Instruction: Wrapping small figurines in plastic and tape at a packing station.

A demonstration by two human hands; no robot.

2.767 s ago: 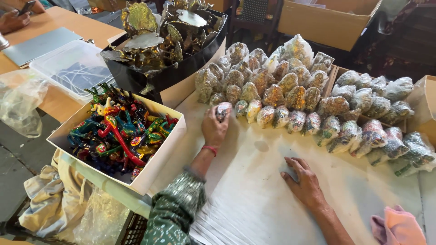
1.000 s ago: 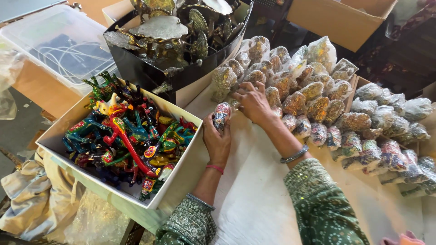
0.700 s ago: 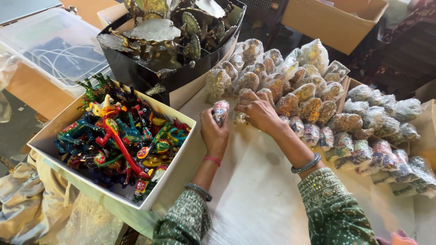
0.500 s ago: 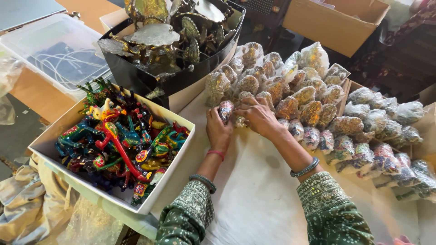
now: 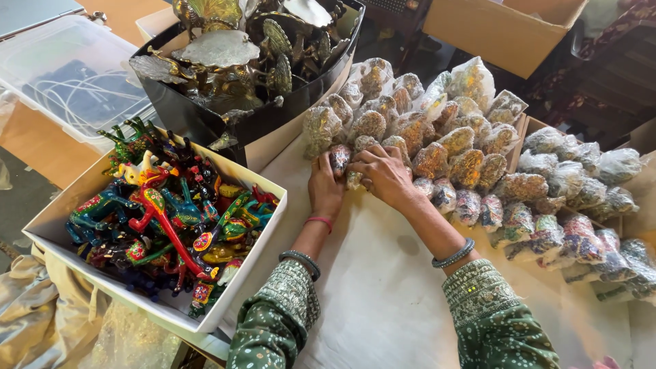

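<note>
My left hand (image 5: 325, 189) grips a small clear packet of beaded pieces (image 5: 339, 158) and holds it upright at the left end of the front row. My right hand (image 5: 383, 174) lies just to its right, fingers curled over the neighbouring packets (image 5: 355, 179) and touching them. Several rows of such packets (image 5: 459, 147) lean in a stack on the white paper (image 5: 383, 287), running off to the right. Both arms wear green patterned sleeves and bangles.
A white box of painted animal figures (image 5: 171, 219) stands to the left. A black box of metal figurines (image 5: 239, 61) is behind it. A clear plastic bin (image 5: 68, 82) sits at far left, and brown cardboard boxes (image 5: 506, 31) at the back.
My right hand came off the paper, reached up beside the left hand and now rests on the front-row packets. The left hand has kept its packet in place.
</note>
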